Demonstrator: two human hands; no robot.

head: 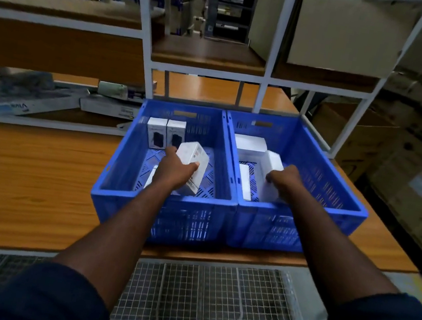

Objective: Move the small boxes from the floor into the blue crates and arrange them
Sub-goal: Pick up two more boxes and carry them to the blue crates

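your left hand (175, 168) is inside the left crate (117, 192), over the middle of its floor, gripping a tilted box (194, 163): thumb on the near face, fingers wrapped behind it. the tilted box is white with small print on its side, and it hangs above the crate floor with its top leaning toward the far wall. in the far left corner of the left crate two printed boxes (157, 133) stand upright side by side, touching. another white box (151, 178) lies on the floor of that crate, partly hidden under your wrist.

touching the left crate's right wall is the right crate (334, 205). your right hand (286, 178) is down in it, fingers curled over a low box (268, 193); the blur makes the grip hard to read, but the fingers do close on it. more white boxes (250, 142) lie past and beside that hand, nearer the shared wall.

the left crate sits on a wooden table (24, 173). behind the crate rises a white shelf frame (145, 40) with a big carton (346, 35) up to the right. nearer you than the crate, below the table edge, is a wire grid (212, 291).
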